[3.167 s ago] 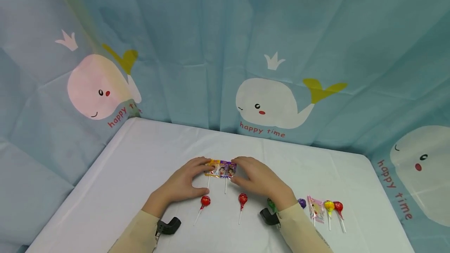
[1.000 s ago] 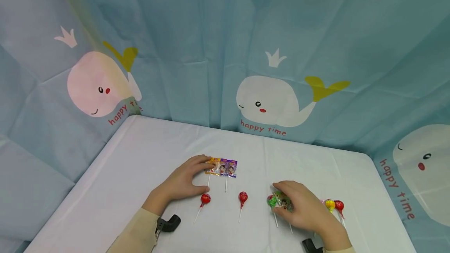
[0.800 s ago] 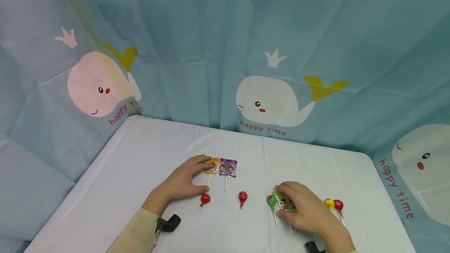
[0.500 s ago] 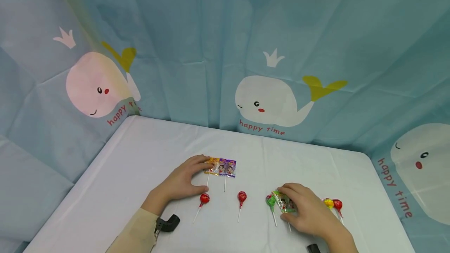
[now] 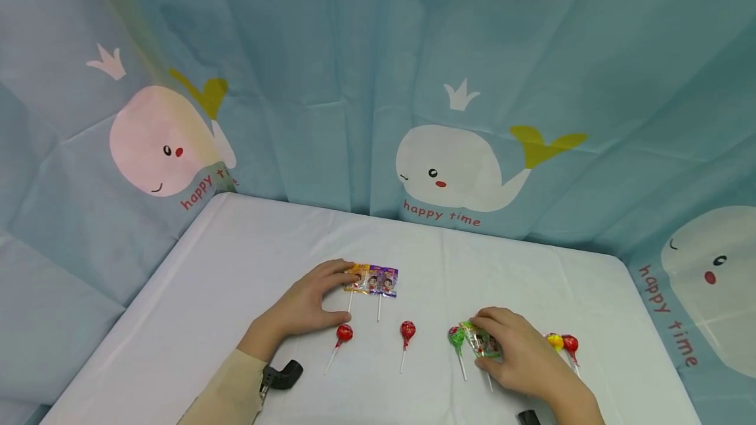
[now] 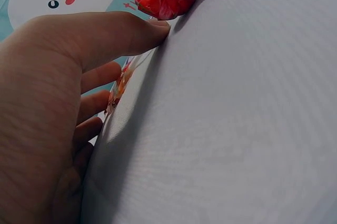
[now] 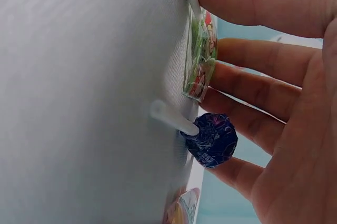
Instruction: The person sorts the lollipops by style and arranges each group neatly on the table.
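Note:
My left hand (image 5: pixel 307 300) lies on the table with its fingertips touching an orange-wrapped flat lollipop (image 5: pixel 357 281). The thumb stays apart from them, near a red ball lollipop (image 5: pixel 344 332). Beside the orange one, edge to edge, lies a purple flat lollipop (image 5: pixel 385 281). My right hand (image 5: pixel 520 356) spans a green flat lollipop (image 5: pixel 481 340), fingers at its top edge and thumb by its stick. Just left of that is a green ball lollipop (image 5: pixel 456 337). In the right wrist view, a dark blue-purple ball lollipop (image 7: pixel 213 140) lies under the outer fingers.
Between the hands lies another red ball lollipop (image 5: pixel 407 330). Past the right hand are a yellow lollipop (image 5: pixel 554 342) and a red one (image 5: pixel 569 344), with part of a pink packet (image 7: pixel 184 208) in the right wrist view. A whale-print curtain (image 5: pixel 307 84) backs the white table (image 5: pixel 266 228).
My right hand has left the purple flat lollipop and gone right to the green flat one. It has lately slid slightly right, uncovering more of that packet. The left hand has stayed put.

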Demonstrator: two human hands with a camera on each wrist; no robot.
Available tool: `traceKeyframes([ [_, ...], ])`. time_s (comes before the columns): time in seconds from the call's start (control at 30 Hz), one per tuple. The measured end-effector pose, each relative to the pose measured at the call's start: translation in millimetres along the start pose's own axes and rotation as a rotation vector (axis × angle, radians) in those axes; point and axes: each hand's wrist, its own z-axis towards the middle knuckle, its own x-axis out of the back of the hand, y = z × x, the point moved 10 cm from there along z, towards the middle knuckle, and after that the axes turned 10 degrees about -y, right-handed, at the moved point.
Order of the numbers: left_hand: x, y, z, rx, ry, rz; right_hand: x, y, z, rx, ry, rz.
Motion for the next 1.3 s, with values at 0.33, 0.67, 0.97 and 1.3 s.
traceKeyframes([
  [0.33, 2.0, 3.9, 1.2, -0.003, 0.002, 0.014, 0.5, -0.3, 0.2, -0.011, 0.024, -0.032],
  [0.67, 0.3, 2.5, 0.5, 0.0, 0.001, 0.014, -1.4, 0.9, 1.2, -0.012, 0.02, -0.038],
  [0.97, -0.3, 2.4, -0.5, 0.009, -0.002, 0.007, -2.3, 1.4, 3.2, -0.045, 0.01, -0.037],
  [1.3, 1.4, 1.8, 0.6, 0.007, 0.006, 0.011, 2.4, 2.5, 6.2, -0.037, 0.048, -0.057],
])
